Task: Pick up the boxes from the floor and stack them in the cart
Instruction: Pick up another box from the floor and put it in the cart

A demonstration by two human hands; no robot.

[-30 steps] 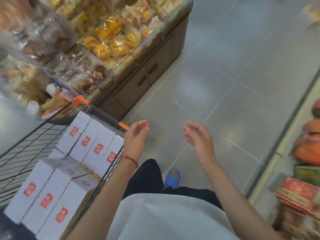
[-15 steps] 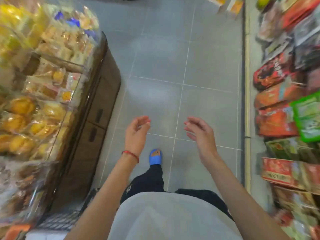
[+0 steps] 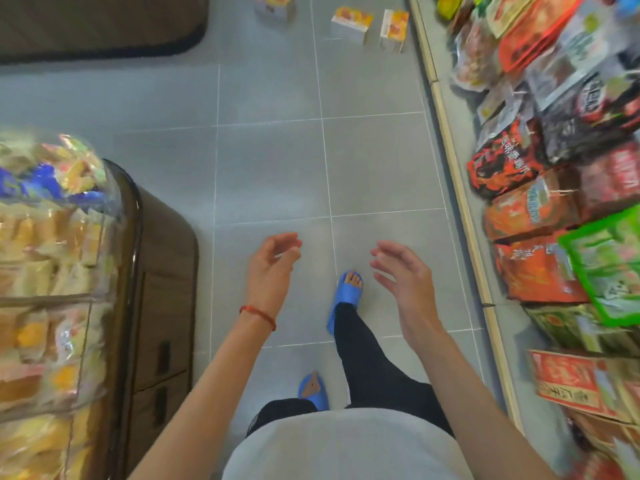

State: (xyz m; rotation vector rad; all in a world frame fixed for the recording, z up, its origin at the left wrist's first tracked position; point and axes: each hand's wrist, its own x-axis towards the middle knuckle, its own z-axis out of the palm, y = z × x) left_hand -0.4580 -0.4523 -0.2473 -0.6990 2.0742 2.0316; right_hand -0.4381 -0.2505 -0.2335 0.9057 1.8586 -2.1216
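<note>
While the clear-walled bin (image 3: 133, 244) is holding blurry wrapped pastries (image 3: 41, 237), small orange-topped cardboard boxes (image 3: 351, 24) are sitting on the floor (image 3: 270, 168), one cut off; left hand (image 3: 272, 271) and right hand (image 3: 403, 271) are hovering loose, empty.

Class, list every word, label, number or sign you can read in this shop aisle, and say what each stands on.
Nothing reads with certainty; the shelf is motion-blurred.
Black-red packet: white Chinese characters, too blurred to quote.
Orange packet: upright bluish label, too blurred.
Dark packet: round logo, unreadable.
Red carton: pale characters, too blurred.
Floor boxes: orange pictures only; any print too small.
</note>
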